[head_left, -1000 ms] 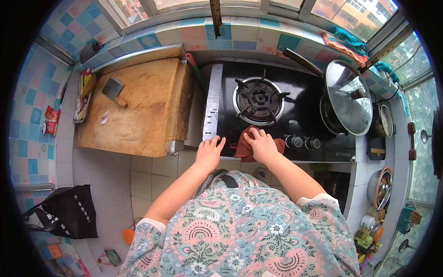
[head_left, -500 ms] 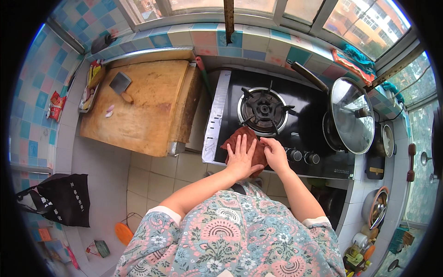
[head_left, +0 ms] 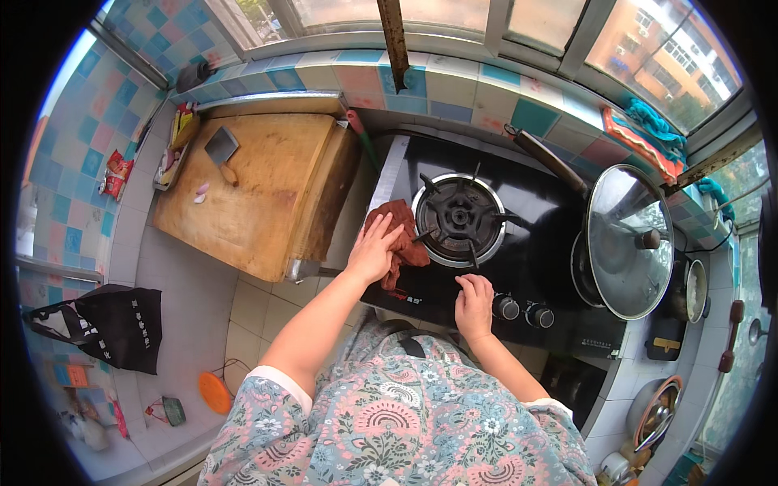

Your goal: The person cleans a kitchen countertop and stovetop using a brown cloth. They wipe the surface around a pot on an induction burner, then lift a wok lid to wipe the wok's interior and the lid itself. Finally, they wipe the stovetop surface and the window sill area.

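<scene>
My left hand [head_left: 374, 249] lies with fingers stretched out on a reddish-brown cloth [head_left: 412, 253], pressing it against the left front part of the black gas stove [head_left: 527, 178]. The cloth is crumpled, and one end hangs toward the stove's front edge. Just right of it is the round burner [head_left: 460, 216] with its metal pan supports. My right hand [head_left: 473, 306] is over the stove's front edge, left of the two control knobs [head_left: 506, 306]. Its fingers are curled in, and nothing shows in them.
A long-handled pan with a glass lid [head_left: 628, 235] covers the stove's right side. To the left, a thick wooden cutting board [head_left: 243, 202] bears a cleaver [head_left: 221, 147] and small pale pink pieces [head_left: 201, 194]. A black bag [head_left: 121, 328] is at far left; a metal bowl [head_left: 655, 411] stands right.
My left hand has slid left with the cloth, from in front of the burner to its left side. My right hand has come off the cloth and moved slightly nearer to me.
</scene>
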Tool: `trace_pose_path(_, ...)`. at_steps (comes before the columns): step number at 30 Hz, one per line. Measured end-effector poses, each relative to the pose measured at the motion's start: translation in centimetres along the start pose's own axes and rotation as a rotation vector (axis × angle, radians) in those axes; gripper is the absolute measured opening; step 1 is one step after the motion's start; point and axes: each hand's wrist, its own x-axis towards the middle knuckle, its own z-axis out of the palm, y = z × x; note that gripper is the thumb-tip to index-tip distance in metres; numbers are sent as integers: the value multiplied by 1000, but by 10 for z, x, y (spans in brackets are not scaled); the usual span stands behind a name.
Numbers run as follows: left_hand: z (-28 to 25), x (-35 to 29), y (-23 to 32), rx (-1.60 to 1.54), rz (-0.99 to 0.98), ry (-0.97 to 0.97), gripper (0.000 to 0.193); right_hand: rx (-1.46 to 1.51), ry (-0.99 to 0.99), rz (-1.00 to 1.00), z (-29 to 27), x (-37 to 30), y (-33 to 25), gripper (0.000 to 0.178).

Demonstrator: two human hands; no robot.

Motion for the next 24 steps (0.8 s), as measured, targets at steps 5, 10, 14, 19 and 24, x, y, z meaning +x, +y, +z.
trace_pose_path(5,-20,67,-22,8,61,-82,62,8,-4,39,1,2,-2,34)
trace_pose_path(10,-35,147,-32,53,198,-126,65,-47,-4,86,-1,5,-5,35)
trace_pose_path(14,-44,206,-34,140,360,-157,71,-111,-13,120,-1,6,-10,37)
trace_pose_path(19,-55,258,-8,301,714,-185,66,-184,3,148,1,9,-11,38)
trace_pose_path(24,-38,307,34,305,1055,-285,65,-201,-4,151,-2,14,-13,38)
